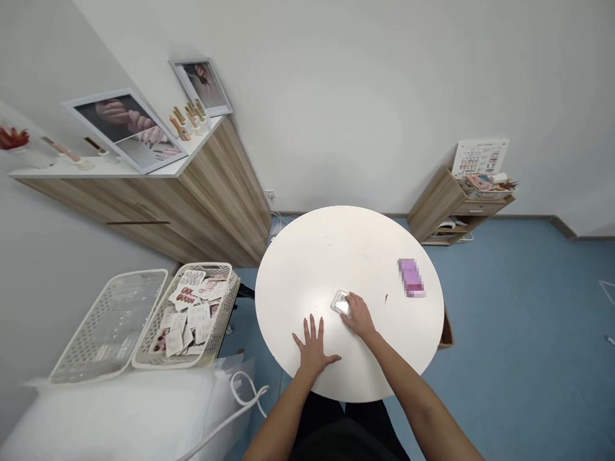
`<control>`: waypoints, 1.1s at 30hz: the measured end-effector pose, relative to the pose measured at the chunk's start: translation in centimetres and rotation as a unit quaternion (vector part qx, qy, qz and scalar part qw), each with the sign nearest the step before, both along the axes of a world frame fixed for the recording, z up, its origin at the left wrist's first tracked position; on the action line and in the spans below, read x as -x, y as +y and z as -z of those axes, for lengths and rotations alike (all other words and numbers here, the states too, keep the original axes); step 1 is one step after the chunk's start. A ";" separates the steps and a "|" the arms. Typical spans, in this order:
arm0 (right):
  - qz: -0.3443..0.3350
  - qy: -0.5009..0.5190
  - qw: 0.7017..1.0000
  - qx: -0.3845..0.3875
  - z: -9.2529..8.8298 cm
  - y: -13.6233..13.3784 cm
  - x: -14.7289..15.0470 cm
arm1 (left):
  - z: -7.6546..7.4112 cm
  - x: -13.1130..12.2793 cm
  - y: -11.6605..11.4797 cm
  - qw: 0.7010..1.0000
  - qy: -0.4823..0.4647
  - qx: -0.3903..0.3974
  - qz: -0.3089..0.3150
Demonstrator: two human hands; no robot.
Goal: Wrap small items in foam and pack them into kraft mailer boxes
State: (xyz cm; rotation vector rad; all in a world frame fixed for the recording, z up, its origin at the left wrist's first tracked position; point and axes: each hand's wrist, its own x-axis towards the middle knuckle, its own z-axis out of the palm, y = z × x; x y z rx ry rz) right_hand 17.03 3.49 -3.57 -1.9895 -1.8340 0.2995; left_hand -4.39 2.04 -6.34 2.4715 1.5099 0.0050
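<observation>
My left hand (312,349) lies flat and open, fingers spread, on the round white table (307,256), holding nothing. My right hand (359,318), the nearer one, half-closes over a small clear plastic case (340,303), its long axis unclear. Beyond, near the table's right edge, a pink packet (411,277) shows no readable label.

Blurred pink packet (411,278); at left, open plastic basket (144,365) of nail-sample cards (189,314); framed nail photos (122,131) on wood cabinet (223,192); far right, small wooden shelf (435,205) with colour chart (480,157)
</observation>
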 end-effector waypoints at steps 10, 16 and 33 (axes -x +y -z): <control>-0.082 0.035 0.996 -0.027 2.8 9.2 -6.6 | -0.6 -1.9 0.1 0.993 0.074 0.090 -0.029; -0.090 0.003 0.996 -0.025 3.4 9.1 -6.9 | 0.2 -2.6 -0.2 0.995 0.044 0.074 -0.046; -0.476 0.067 0.874 -0.070 -3.1 3.3 23.1 | -4.1 14.0 -10.5 0.935 -0.149 -0.107 -0.303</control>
